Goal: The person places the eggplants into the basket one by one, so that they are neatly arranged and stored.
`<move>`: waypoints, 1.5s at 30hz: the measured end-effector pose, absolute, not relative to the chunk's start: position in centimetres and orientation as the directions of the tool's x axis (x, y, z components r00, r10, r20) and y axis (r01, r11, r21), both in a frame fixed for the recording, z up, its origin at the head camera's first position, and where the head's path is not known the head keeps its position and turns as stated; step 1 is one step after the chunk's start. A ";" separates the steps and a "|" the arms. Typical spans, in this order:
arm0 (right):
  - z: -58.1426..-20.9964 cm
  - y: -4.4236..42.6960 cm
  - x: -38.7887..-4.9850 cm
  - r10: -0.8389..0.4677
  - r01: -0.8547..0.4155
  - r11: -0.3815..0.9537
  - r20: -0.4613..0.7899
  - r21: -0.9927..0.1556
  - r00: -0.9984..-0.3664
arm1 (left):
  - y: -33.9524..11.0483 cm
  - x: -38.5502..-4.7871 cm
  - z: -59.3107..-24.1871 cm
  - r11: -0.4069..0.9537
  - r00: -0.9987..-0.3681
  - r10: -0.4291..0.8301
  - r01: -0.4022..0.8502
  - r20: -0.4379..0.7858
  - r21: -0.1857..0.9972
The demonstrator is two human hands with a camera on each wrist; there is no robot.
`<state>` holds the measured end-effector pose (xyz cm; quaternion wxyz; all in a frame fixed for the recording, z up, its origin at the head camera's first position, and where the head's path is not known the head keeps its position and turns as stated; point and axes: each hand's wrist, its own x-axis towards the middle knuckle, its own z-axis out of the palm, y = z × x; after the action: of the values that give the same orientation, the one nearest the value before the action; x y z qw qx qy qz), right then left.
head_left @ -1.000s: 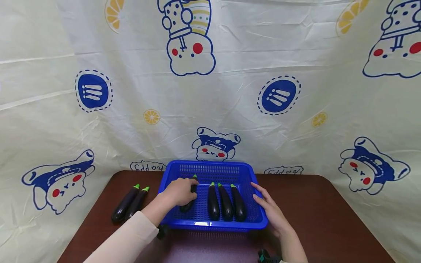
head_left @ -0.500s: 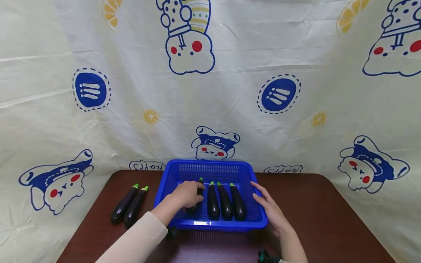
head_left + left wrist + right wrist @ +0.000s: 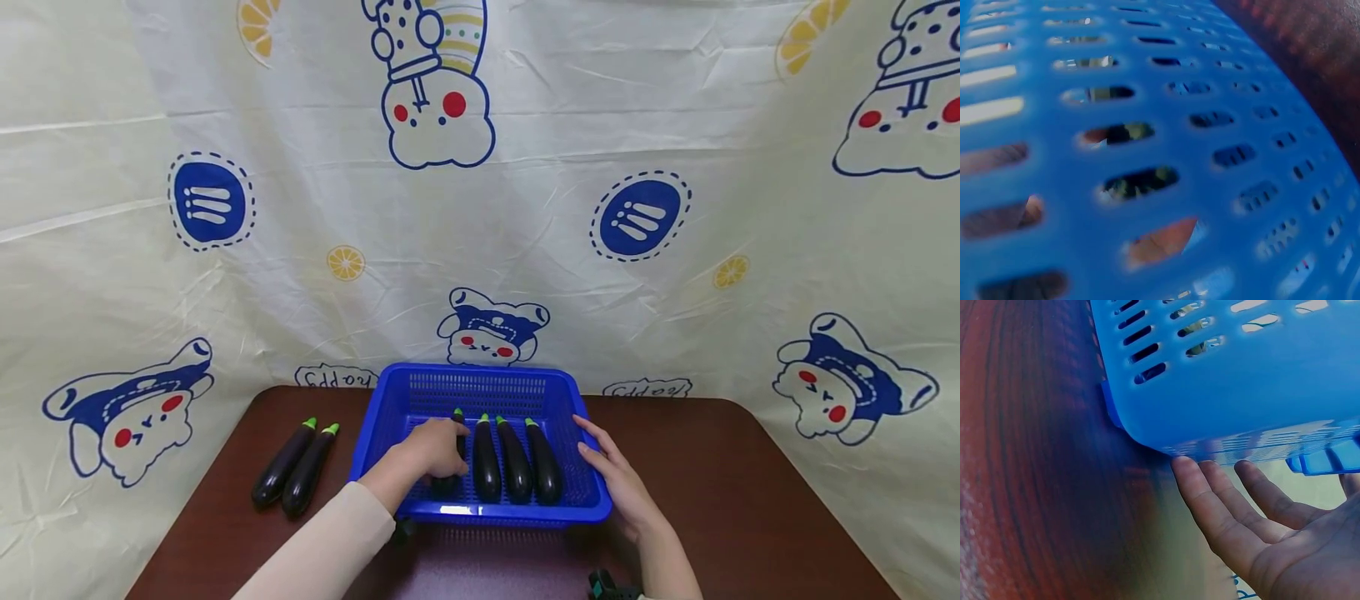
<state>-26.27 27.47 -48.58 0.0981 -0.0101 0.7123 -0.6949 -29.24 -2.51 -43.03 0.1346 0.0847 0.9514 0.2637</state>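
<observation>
My left hand reaches into the blue plastic basket and grips a dark eggplant, partly covered by the fingers. Just to its right, three more eggplants lie side by side on the basket floor, green stems pointing away. With fingers extended, my right hand touches the basket's right side; in the right wrist view its fingertips meet the outer wall. The slotted basket wall fills the left wrist view, so that hand shows only in bits through the slots.
Two eggplants lie together on the brown table, left of the basket. A pale printed cloth hangs behind the table's far edge. A dark wrist device sits at the right wrist.
My left hand has shifted right inside the basket, bringing its eggplant closer to the row of three. The right hand has stayed at the basket's side.
</observation>
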 end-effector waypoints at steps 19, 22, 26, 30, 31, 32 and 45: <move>-48.5 27.5 -26.2 -0.140 0.116 0.025 -0.119 -0.993 -0.983 | -1.6 -29.7 -44.2 0.850 -0.951 0.244 0.113 -0.193 0.515; -48.5 27.5 -26.2 -0.141 0.111 0.037 -0.115 -0.993 -0.983 | -1.5 -29.7 -44.2 0.850 -0.951 0.235 0.101 -0.202 0.517; -48.5 27.5 -26.2 -0.143 0.110 0.041 -0.114 -0.993 -0.983 | -1.4 -29.7 -44.3 0.852 -0.951 0.232 0.098 -0.205 0.515; -48.7 27.4 -26.1 -0.139 0.110 0.041 -0.115 -0.993 -0.984 | -1.3 -29.6 -44.4 0.850 -0.947 0.238 0.096 -0.214 0.518; -48.7 27.4 -26.1 -0.137 0.111 0.042 -0.115 -0.993 -0.984 | -1.2 -29.6 -44.4 0.851 -0.946 0.240 0.097 -0.219 0.516; -48.7 27.4 -26.1 -0.138 0.111 0.041 -0.116 -0.993 -0.984 | -1.2 -29.6 -44.4 0.853 -0.944 0.242 0.097 -0.223 0.513; -48.7 27.3 -26.0 -0.127 0.101 0.029 -0.103 -0.994 -0.987 | -2.6 -28.9 -43.1 0.840 -0.948 0.253 0.118 -0.190 0.529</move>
<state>-26.05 27.32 -48.65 0.0815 -0.0091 0.7128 -0.6965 -28.94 -2.56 -43.07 0.1273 0.0978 0.9508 0.2651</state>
